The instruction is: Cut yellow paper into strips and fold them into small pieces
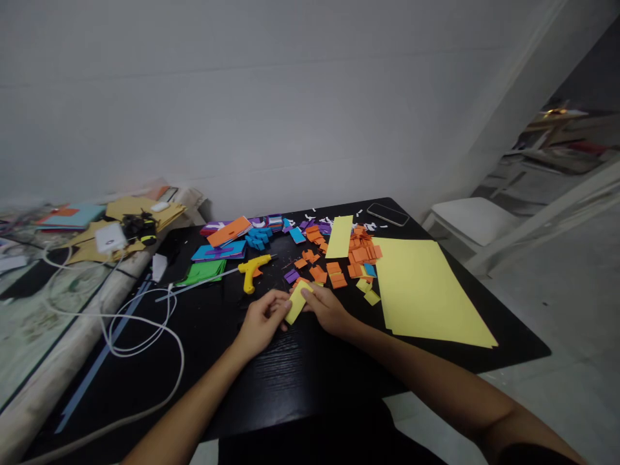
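Between my two hands is a small yellow paper piece (297, 303), tilted above the black table. My right hand (328, 310) pinches its upper right side, thumb on top. At its lower left edge, my left hand (264, 323) has curled fingers closed on the paper. Just beyond my hands lie folded orange paper pieces (336, 276) and a purple piece (291, 276). A yellow glue gun (252, 271) rests to the left of them. Farther back is a yellow paper strip (340, 237), and small yellow pieces (371, 297) lie to the right.
Large yellow sheets (426, 284) cover the table's right side, with a phone (387, 214) behind. Green papers (206, 272), blue papers (220, 250) and orange papers (229, 231) are stacked left. A white cable (181, 361) loops across the left side. A white chair (477, 219) stands right.
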Available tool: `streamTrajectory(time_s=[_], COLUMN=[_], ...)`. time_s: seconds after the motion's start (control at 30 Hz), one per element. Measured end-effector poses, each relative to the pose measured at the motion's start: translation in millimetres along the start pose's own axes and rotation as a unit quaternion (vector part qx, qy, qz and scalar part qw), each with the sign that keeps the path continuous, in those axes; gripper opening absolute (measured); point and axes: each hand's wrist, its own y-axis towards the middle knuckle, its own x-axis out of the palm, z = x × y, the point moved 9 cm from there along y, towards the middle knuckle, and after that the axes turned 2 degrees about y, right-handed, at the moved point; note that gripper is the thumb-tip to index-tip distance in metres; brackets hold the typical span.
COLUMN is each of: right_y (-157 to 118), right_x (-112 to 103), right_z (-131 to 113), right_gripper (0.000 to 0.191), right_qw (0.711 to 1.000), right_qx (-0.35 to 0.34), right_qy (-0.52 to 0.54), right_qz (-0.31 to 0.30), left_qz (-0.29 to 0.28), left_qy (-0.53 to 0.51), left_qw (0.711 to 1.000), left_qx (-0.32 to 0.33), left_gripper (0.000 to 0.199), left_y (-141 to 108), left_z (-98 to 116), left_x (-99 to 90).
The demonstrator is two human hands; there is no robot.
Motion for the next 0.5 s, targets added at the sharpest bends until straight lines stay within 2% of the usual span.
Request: streamTrajectory(time_s=[0.1, 0.17, 0.23, 0.33, 0.5], right_y=[-0.2, -0.4, -0.6, -0.9, -2.3], right_x=[-0.6, 0.2, 3.8, 9.5, 11.5], right_z=[0.2, 3.5, 8.4, 13.2, 8.8], right_gripper=[0.039, 0.036, 0.036, 0.036, 0.039], right_qw=[1.000, 1.000, 1.000, 0.999, 0.998], right_qx=[0.001, 0.006, 0.016, 0.029, 0.032], right_qy=[0.019, 0.015, -0.002, -0.022, -0.013], right_qz=[0.010, 0.011, -0.005, -0.038, -0.055], left_qz=[0.082, 0.109, 0.109, 0.074, 0.049], left_qy=[0.034, 0.066, 0.089, 0.114, 0.135], left_qw=[0.995, 0.989, 0.985, 0.984, 0.983], left_qx=[0.038, 0.073, 0.098, 0.118, 0.112], left_gripper=[0.025, 0.022, 0.021, 0.025, 0.025], left_y=[-0.4, -1.1, -1.5, -1.5, -1.3], left_z=[6.4, 14.5, 22.2, 29.5, 26.7], left_x=[-20.2, -27.5, -27.9, -19.5, -12.6])
